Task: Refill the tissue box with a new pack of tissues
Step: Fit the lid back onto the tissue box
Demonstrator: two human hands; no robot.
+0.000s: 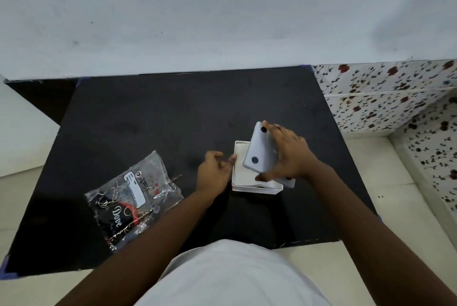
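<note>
Black and flat, the table top [153, 117] fills the middle of the view, pushed up against a pale wall [197, 8] at the far side. On the right, past the table's edge, is white cloth or paper with small dark red flowers [385, 93]. Cream floor tiles [371, 162] show on the near right and the near left.

A white tissue box [241, 174] sits on the table, a bit right of the middle. It is open on top and looks pale inside. The right hand [289, 157] grips a grey flat lid [261, 151] by its edges. The lid is tilted, with its far end up high and its near end down at the box. Small dark round dots sit near the lid's corners.

The left hand [215, 169] is just left of the box, with the fingers curled loosely and the fingertips [232, 158] at the box's left wall. It holds nothing that can be seen.

A clear plastic pack [133, 199] lies flat on the near left of the table, well apart from the box. It is crinkly, with a white label and a black part that says "Dove".

A white shirt [230, 273] shows at the very near edge.
</note>
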